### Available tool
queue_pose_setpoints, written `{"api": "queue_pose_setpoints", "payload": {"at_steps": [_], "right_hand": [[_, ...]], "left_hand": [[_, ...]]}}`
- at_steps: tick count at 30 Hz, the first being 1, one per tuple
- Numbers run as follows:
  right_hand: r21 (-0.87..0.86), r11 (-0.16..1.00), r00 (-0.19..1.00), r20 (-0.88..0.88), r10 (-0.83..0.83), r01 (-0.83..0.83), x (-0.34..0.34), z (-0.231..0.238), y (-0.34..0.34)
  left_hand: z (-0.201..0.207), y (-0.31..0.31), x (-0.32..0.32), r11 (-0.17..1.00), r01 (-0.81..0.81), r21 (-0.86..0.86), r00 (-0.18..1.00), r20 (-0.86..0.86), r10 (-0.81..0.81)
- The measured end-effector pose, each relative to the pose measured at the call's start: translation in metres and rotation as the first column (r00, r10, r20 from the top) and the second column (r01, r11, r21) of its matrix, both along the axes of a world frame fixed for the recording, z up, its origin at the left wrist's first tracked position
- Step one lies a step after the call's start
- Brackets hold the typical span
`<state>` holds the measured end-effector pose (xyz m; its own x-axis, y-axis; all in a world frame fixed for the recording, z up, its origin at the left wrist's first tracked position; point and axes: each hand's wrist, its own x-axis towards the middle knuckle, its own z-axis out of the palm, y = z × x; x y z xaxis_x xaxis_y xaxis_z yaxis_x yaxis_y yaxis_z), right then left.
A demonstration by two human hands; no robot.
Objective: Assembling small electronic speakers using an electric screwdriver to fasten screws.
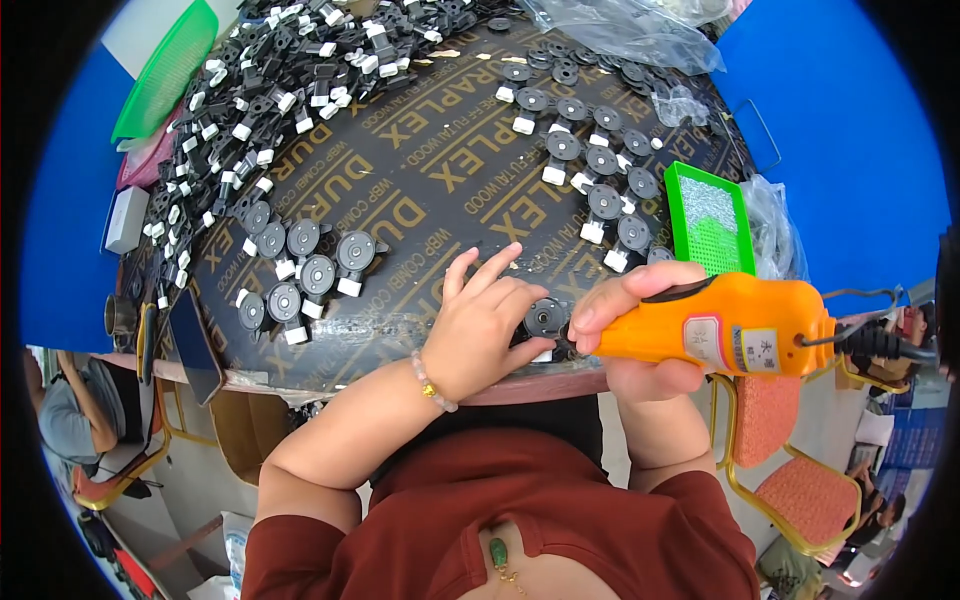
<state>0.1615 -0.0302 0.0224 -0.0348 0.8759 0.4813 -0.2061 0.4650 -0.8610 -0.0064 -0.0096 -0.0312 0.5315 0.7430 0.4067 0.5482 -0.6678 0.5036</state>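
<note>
My right hand [640,330] is wrapped round an orange corded electric screwdriver [740,325], its tip end pointing left. Just beside that end lies a round black plastic part [545,317] with a white tab, at the near edge of the table. The thumb and index finger of my left hand [485,325] sit on either side of this part, while its other fingers stretch forward. Where the screwdriver tip meets the part is hidden by my right fingers. Close to the screwdriver stands a green tray [745,235] of small silvery pieces that look like screws.
A big heap of black parts with white tabs [290,75] covers the table's far left. Several round black parts [318,275] lie left of my hands, and more [604,202] line the right side. A dark flat device [195,345] lies at the left edge; clear plastic bags [630,35] lie far right.
</note>
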Motion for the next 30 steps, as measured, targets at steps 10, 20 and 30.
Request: {"api": "queue_pose_setpoints", "payload": {"at_steps": [10,20,30], "right_hand": [[-0.018,0.999,0.999,0.022,0.031,-0.031,-0.007,-0.004,-0.003],[0.349,0.933,0.959,-0.223,0.174,-0.088,0.016,0.001,0.001],[0.264,0.875,0.913,-0.156,-0.377,0.407,0.101,0.002,-0.018]], "left_hand": [[0.001,0.000,-0.002,1.000,-0.005,0.022,0.999,-0.040,0.006],[0.027,-0.003,-0.033,0.975,-0.188,0.117,0.945,-0.248,0.213],[0.084,0.082,-0.088,0.884,-0.311,0.350,0.811,-0.388,0.439]]}}
